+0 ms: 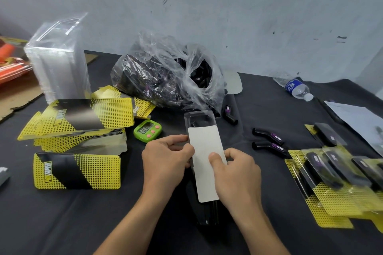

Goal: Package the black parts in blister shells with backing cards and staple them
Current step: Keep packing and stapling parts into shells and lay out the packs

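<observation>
Both hands pinch a white card (pixel 207 161) over a clear blister shell (pixel 200 119). The left hand (pixel 165 157) grips the card's left edge, the right hand (pixel 234 170) its right. The card hides most of the shell.

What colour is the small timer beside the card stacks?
The timer is bright green with pink buttons, seen in the head view.

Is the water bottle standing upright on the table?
No, the water bottle lies on its side on the dark table, cap pointing toward the right.

Packing bench: stacked blister shells (pixel 60 64)
</observation>
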Action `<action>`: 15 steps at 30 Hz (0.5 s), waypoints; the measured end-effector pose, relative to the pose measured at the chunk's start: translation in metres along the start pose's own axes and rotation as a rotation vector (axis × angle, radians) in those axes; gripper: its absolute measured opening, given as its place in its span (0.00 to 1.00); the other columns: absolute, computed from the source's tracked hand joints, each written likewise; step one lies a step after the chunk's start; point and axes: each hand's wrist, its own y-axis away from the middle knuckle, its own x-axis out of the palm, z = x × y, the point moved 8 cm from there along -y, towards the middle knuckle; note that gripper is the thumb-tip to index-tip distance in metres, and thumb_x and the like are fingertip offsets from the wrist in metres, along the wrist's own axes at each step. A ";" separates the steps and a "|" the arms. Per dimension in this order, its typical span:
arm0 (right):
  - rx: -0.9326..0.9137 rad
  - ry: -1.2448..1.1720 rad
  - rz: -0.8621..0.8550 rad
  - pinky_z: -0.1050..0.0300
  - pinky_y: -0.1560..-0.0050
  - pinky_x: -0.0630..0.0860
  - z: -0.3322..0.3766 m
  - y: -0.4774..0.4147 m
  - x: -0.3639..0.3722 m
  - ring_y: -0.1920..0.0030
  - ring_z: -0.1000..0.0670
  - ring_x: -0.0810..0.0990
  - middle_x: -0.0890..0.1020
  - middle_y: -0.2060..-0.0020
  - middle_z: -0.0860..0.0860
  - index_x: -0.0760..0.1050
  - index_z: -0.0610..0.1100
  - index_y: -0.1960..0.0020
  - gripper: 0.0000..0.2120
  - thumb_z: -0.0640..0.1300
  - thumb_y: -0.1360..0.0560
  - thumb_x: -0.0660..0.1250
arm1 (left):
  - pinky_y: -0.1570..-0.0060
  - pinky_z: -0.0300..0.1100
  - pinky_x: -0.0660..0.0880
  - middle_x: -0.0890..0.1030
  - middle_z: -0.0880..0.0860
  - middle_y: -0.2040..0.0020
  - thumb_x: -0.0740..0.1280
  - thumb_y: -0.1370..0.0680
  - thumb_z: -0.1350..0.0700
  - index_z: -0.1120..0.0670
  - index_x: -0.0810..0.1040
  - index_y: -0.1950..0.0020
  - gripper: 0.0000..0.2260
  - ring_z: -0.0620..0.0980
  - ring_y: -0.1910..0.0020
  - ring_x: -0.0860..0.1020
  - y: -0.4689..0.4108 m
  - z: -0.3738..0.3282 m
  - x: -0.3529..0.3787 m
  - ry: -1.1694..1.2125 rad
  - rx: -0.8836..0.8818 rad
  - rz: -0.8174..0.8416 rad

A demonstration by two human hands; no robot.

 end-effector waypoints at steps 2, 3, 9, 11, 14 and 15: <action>-0.043 -0.002 0.027 0.54 0.70 0.69 0.003 0.000 0.000 0.73 0.50 0.71 0.75 0.75 0.48 0.70 0.40 0.64 0.20 0.55 0.25 0.69 | 0.71 0.34 0.78 0.85 0.41 0.66 0.75 0.30 0.59 0.45 0.87 0.53 0.10 0.43 0.71 0.83 0.003 -0.004 -0.004 -0.049 0.024 -0.036; -0.064 -0.010 0.052 0.56 0.72 0.66 0.005 0.000 0.001 0.74 0.50 0.67 0.71 0.77 0.49 0.68 0.39 0.65 0.22 0.55 0.25 0.69 | 0.69 0.33 0.79 0.85 0.38 0.66 0.75 0.30 0.57 0.44 0.87 0.53 0.10 0.40 0.70 0.83 0.004 -0.007 -0.006 -0.090 0.047 -0.048; -0.113 -0.056 0.126 0.54 0.72 0.63 0.008 -0.002 0.006 0.73 0.52 0.62 0.65 0.77 0.50 0.63 0.38 0.65 0.23 0.53 0.26 0.70 | 0.62 0.24 0.71 0.81 0.32 0.67 0.74 0.29 0.58 0.41 0.83 0.38 0.21 0.33 0.64 0.80 0.016 -0.028 -0.004 -0.354 0.235 -0.074; -0.095 -0.081 0.153 0.53 0.71 0.64 0.005 -0.003 0.009 0.73 0.52 0.64 0.69 0.75 0.45 0.67 0.36 0.65 0.22 0.52 0.26 0.71 | 0.58 0.22 0.69 0.80 0.31 0.65 0.74 0.29 0.58 0.39 0.78 0.30 0.29 0.33 0.62 0.79 0.020 -0.033 -0.003 -0.404 0.284 -0.082; -0.031 -0.159 0.196 0.53 0.68 0.68 -0.002 -0.005 0.011 0.71 0.51 0.70 0.78 0.69 0.41 0.74 0.36 0.62 0.18 0.51 0.25 0.71 | 0.56 0.18 0.65 0.80 0.32 0.66 0.74 0.29 0.57 0.40 0.74 0.26 0.32 0.33 0.61 0.79 0.022 -0.037 -0.004 -0.378 0.304 -0.103; -0.008 -0.180 0.209 0.53 0.67 0.69 -0.003 -0.006 0.012 0.70 0.51 0.72 0.80 0.67 0.41 0.76 0.36 0.60 0.17 0.51 0.25 0.71 | 0.56 0.18 0.65 0.80 0.32 0.68 0.74 0.29 0.57 0.40 0.74 0.26 0.32 0.32 0.61 0.79 0.022 -0.037 -0.004 -0.350 0.295 -0.107</action>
